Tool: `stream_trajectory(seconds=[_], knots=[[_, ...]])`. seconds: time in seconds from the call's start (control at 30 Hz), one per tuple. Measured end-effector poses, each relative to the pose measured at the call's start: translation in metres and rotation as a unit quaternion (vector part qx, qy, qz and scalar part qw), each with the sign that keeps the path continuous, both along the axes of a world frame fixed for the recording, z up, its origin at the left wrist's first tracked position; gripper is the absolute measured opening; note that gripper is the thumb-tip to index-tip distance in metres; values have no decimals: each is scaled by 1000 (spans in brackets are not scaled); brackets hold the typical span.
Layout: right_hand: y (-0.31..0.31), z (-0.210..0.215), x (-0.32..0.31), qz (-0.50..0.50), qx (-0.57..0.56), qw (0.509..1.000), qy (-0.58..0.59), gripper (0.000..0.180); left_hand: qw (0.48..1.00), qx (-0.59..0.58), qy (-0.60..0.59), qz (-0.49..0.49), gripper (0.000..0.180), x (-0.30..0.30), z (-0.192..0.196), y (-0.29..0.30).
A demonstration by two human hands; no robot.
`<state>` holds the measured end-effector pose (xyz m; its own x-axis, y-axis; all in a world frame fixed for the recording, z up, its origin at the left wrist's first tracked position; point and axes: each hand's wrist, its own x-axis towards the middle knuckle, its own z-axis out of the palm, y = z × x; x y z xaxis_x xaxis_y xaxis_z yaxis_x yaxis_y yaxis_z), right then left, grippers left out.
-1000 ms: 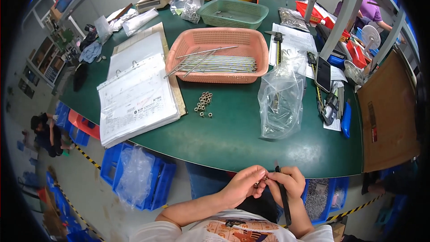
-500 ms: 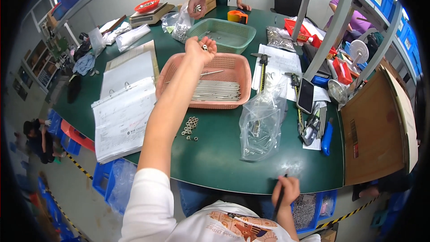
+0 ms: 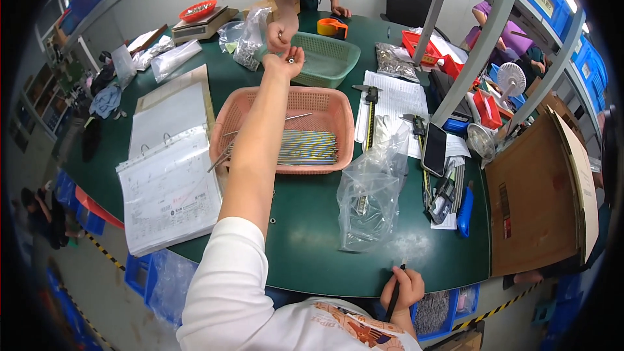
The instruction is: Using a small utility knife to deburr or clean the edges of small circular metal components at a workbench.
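My left hand (image 3: 285,64) is stretched out over the far side of the pink basket (image 3: 347,131), palm up, its fingers cupped round a small metal nut (image 3: 290,60). A co-worker's hand (image 3: 281,34) is right above my fingers, touching or nearly touching them; what it holds is mostly hidden. Several thin metal rods (image 3: 309,146) lie in the pink basket under my forearm. At the near table edge my right hand (image 3: 404,287) is closed round a slim black pen (image 3: 392,303). A loose nut (image 3: 273,220) lies beside my left forearm, which hides others.
A green basket (image 3: 338,71) stands behind the pink one. An open binder (image 3: 170,188) lies left. To the right are a clear plastic bag (image 3: 369,211), calipers (image 3: 372,101), a phone (image 3: 434,149), a blue-handled cutter (image 3: 465,213) and a cardboard box (image 3: 543,201). Grey shelf posts rise behind.
The co-worker's hand has come down to my left hand, which has shifted slightly left. The view has shifted a little. My right hand still holds the pen.
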<state>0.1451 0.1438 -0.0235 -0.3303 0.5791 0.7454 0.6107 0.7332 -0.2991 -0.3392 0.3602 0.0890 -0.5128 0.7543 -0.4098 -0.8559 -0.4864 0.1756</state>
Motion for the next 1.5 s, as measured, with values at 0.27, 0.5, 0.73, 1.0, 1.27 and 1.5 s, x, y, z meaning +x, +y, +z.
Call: stream_trajectory(seconds=[0.27,0.5,0.73,1.0,1.27,1.5], knots=[[1,1,-5,12,-2,1000,3,24,979,190,-10,73,42,-38,-46,-14],[2,2,0,0,-6,1000,-5,24,987,116,-61,89,40,-7,-38,-14],[2,2,0,9,-12,1000,-3,25,978,160,-124,45,32,7,-32,-15],[-1,2,1,9,3,1000,-6,25,987,139,-59,53,31,-2,-47,-24],[3,2,-1,12,23,1000,15,28,968,67,0,-242,20,13,-4,-83],[9,-2,0,16,16,999,33,29,823,-109,259,-493,15,173,26,-187]])
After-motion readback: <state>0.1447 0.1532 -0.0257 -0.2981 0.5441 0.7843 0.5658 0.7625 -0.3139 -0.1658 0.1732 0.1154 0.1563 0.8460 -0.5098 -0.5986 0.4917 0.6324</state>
